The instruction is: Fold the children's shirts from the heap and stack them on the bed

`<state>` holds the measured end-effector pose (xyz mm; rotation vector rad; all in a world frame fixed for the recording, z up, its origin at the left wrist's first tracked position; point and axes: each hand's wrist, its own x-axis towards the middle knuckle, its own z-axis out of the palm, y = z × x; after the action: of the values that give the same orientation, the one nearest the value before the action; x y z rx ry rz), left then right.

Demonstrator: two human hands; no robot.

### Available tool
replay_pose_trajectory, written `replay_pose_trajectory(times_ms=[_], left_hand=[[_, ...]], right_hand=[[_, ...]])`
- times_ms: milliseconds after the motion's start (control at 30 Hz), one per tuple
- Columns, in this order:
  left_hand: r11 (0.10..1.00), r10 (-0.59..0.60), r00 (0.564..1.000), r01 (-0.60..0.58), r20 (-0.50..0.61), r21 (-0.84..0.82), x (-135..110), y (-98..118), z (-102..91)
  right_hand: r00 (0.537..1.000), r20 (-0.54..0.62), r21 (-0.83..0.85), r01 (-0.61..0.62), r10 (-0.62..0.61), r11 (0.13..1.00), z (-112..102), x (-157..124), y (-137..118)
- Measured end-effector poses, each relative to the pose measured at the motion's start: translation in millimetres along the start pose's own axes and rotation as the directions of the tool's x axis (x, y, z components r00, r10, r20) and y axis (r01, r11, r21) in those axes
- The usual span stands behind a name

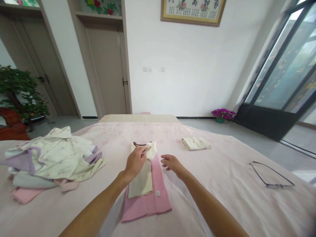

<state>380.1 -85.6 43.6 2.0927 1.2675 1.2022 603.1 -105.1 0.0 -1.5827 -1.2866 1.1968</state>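
Note:
A pink and cream long-sleeved garment point(161, 194) lies lengthwise in front of me, folded narrow, with a dark brown trim at its far end. One cream sleeve point(140, 186) rests flat along its middle, and a small white tag shows on the pink part. My left hand point(137, 159) is over the cream upper part, its fingers closed on a fold of the cloth near the collar; the palm hides some of the sleeve. Just right of the garment, my right hand point(172, 164) hovers with fingers loosely bent and apart, holding nothing.
A heap of rumpled clothes point(56, 154) lies at the left of the pink sheet point(207, 191). A small folded cream cloth point(197, 143) sits farther back on the right. Eyeglasses point(274, 179) rest near the right edge. Potted purple flowers point(223, 114) stand on the floor beyond.

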Motion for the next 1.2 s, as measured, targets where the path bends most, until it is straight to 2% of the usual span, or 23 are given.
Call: replay_pose_trajectory(times_ms=[67,200,367,567,733,867,1067,1200], left_hand=[[0.988,0.089,0.992,-0.099,0.091,0.116,-17.4,4.7,10.9],[0.963,0.127,0.971,-0.17,0.203,0.208,-44.0,4.6,25.7],[0.963,0.127,0.964,-0.176,0.235,0.202,-57.3,-0.1,25.8],[0.949,0.194,0.948,-0.247,0.251,0.198,-64.2,-5.2,27.5],[0.896,0.29,0.912,-0.365,0.292,0.251,-71.7,-7.7,40.1],[0.852,0.321,0.886,-0.425,0.334,0.307,-77.4,-11.9,52.1],[0.831,0.334,0.873,-0.45,0.354,0.327,-81.3,-17.7,55.9],[0.856,0.315,0.88,-0.425,0.354,0.295,-81.0,-17.0,52.3]], right_hand=[[1.0,-0.013,0.063,-0.024,0.025,0.998,-2.8,22.5,-4.6],[0.999,-0.049,0.068,-0.018,0.021,0.998,2.4,58.1,-7.2],[0.996,-0.077,-0.016,0.042,-0.043,0.999,14.0,92.6,-2.8],[0.983,-0.114,-0.251,0.109,-0.142,0.962,20.3,124.9,-0.7],[0.963,-0.15,-0.47,0.13,-0.224,0.873,21.5,144.6,1.1],[0.956,-0.161,-0.59,0.105,-0.244,0.8,23.3,153.6,4.6],[0.949,-0.111,-0.688,0.139,-0.294,0.712,26.2,158.8,6.7],[0.95,-0.095,-0.718,0.142,-0.298,0.681,27.0,162.9,6.3]])
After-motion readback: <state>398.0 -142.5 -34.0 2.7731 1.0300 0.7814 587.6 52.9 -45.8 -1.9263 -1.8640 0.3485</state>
